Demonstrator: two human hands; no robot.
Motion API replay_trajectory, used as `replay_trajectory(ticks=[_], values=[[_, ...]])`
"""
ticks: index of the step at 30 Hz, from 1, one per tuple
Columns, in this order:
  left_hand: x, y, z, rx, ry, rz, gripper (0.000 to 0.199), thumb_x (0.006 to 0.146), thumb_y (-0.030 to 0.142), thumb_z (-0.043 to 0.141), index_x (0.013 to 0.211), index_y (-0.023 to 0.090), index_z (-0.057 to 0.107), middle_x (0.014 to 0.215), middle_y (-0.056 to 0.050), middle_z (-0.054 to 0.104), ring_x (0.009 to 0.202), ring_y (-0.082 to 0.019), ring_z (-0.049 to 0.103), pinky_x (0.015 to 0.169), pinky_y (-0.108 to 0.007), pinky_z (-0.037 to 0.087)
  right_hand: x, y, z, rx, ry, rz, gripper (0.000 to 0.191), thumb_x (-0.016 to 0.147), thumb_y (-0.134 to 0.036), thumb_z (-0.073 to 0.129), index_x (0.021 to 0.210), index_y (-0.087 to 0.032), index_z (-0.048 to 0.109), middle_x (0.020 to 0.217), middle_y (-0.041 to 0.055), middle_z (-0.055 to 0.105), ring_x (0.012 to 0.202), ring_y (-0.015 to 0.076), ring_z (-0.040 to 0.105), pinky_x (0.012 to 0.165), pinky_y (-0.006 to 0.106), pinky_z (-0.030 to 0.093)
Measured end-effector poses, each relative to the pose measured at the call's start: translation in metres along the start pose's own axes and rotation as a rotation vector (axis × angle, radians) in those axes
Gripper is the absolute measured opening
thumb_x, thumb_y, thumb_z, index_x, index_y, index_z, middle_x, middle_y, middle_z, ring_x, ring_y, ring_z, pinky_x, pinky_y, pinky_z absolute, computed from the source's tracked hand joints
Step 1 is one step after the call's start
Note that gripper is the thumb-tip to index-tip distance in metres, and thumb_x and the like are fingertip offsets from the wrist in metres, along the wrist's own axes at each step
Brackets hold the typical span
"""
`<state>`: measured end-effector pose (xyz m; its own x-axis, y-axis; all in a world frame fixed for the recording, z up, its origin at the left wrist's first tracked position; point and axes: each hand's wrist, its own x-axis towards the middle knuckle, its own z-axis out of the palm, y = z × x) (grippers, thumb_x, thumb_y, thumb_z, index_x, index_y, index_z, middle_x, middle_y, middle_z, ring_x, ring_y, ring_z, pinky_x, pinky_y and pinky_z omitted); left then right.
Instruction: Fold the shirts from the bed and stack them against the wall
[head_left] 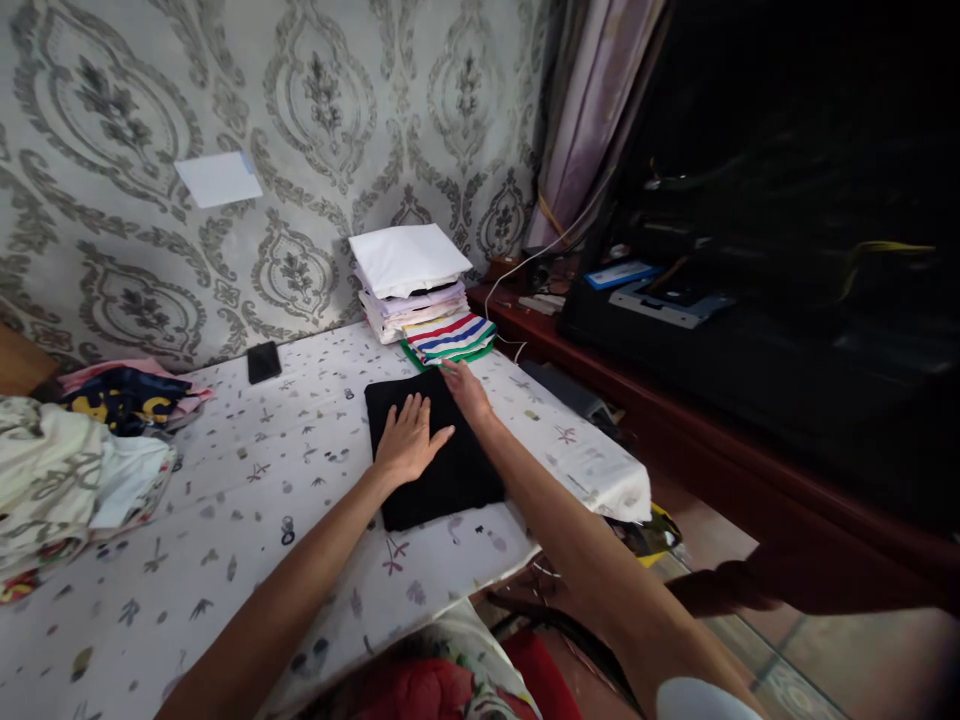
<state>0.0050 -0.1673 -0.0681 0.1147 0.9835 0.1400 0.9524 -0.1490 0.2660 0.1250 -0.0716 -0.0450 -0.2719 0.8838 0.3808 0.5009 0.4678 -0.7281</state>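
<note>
A black folded cloth (450, 470), squared off like a garment, lies flat on the patterned sheet in front of me. My left hand (409, 440) rests palm down on its left half, fingers stretched and thumb spread. At the cloth's far right corner is my right hand (466, 392), its fingers extended; their tips reach the edge of a striped folded cloth (450, 338) with a green border. Whether they touch that border I cannot tell. Behind it stands a stack of folded clothes (411, 262) with a white piece on top.
To the left lies a heap of loose clothes (67, 470). A black phone (264, 362) sits near the wall. On the right, a dark red wooden stand (675, 440) holds a large black screen (787, 250), with a thin white cable (551, 245) beside it. The sheet's edge (630, 490) drops off at right.
</note>
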Motion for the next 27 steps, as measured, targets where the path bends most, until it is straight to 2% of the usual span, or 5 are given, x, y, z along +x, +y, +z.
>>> replay_trajectory(ticks=[7, 10, 14, 19, 27], values=[[-0.001, -0.006, -0.004, -0.167, 0.024, 0.076, 0.045, 0.099, 0.035, 0.045, 0.135, 0.011, 0.058, 0.145, -0.021, 0.056, 0.142, -0.035, 0.044, 0.118, -0.055, 0.031, -0.019, -0.038, -0.005, -0.073, -0.202, -0.187, 0.050, 0.102, -0.037, 0.034, 0.137, -0.014, 0.061, 0.149, 0.0122, 0.054, 0.142, 0.0213, 0.045, 0.119, 0.035, 0.032], [0.001, -0.036, -0.020, -0.338, 0.124, 0.033, 0.028, 0.094, 0.020, 0.047, 0.108, 0.016, 0.070, 0.112, -0.014, 0.073, 0.111, -0.029, 0.066, 0.101, -0.044, 0.050, -0.029, -0.046, 0.016, -0.187, -0.334, -0.036, 0.056, 0.104, -0.037, 0.029, 0.145, -0.006, 0.051, 0.153, 0.0183, 0.047, 0.146, 0.0234, 0.039, 0.121, 0.036, 0.029], [0.015, -0.098, -0.041, -0.410, 0.310, -0.222, 0.026, 0.092, 0.017, 0.045, 0.105, 0.016, 0.068, 0.112, -0.013, 0.069, 0.106, -0.026, 0.064, 0.099, -0.043, 0.049, -0.039, -0.033, 0.038, -0.390, -0.344, 0.040, 0.060, 0.103, -0.038, 0.035, 0.150, -0.002, 0.043, 0.159, 0.0218, 0.036, 0.152, 0.0288, 0.026, 0.124, 0.044, 0.022], [0.038, -0.145, -0.047, -0.461, 0.159, -0.211, 0.025, 0.092, 0.020, 0.047, 0.099, 0.016, 0.070, 0.105, -0.010, 0.070, 0.100, -0.023, 0.064, 0.099, -0.041, 0.049, -0.044, -0.023, 0.041, -0.450, -0.361, -0.014, 0.064, 0.103, -0.046, 0.035, 0.152, -0.005, 0.041, 0.161, 0.0202, 0.033, 0.153, 0.0289, 0.023, 0.124, 0.046, 0.019], [0.061, -0.156, -0.039, -0.552, -0.013, 0.005, 0.023, 0.093, 0.027, 0.047, 0.101, 0.022, 0.068, 0.121, -0.007, 0.063, 0.118, -0.020, 0.057, 0.110, -0.036, 0.040, -0.044, -0.017, 0.044, -0.476, -0.388, -0.043, 0.070, 0.102, -0.054, 0.034, 0.155, -0.009, 0.037, 0.162, 0.0184, 0.031, 0.154, 0.0293, 0.020, 0.125, 0.048, 0.017]])
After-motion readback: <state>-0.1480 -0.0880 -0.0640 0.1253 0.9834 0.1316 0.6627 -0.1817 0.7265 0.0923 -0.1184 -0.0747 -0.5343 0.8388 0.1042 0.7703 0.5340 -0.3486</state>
